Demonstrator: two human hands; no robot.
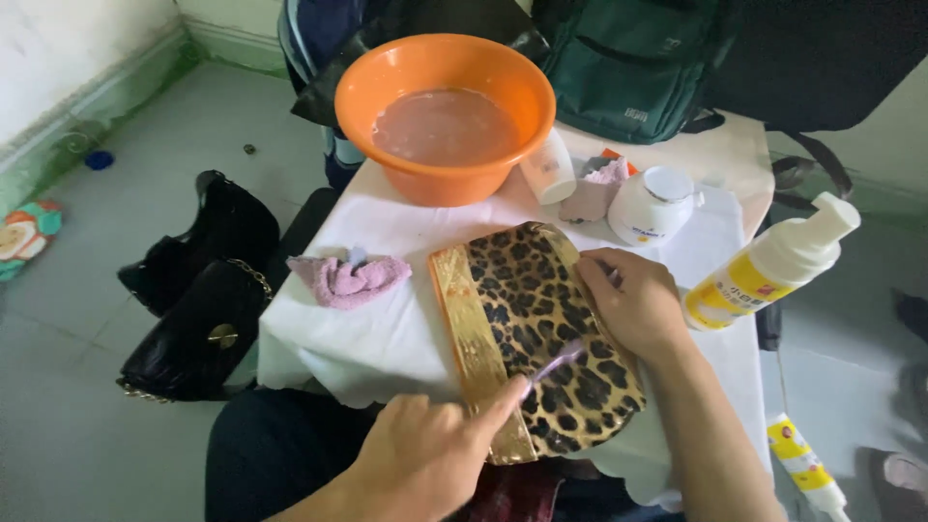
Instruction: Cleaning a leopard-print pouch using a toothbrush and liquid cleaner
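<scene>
While my right hand (633,302) presses flat on the far end of the leopard-print pouch (541,333), the pouch lies still on the white cloth (387,329) over the small worktop, right in front of me. I think I press there so it cannot slide. My left hand (425,459) is closed around a thin purple brush (553,365), and its tip touches the spotted side near the gold strip (474,338). An orange bowl (445,111) of cloudy water sits at the back, near enough to dip into. A pink rag (350,278) lies just beside the pouch on the left. A white jar (650,205) stands behind the pouch, and a foam pump bottle (773,266) leans at the right edge, both near my hands. Two black bags (208,300) rest on the floor, well apart from the wet things.
</scene>
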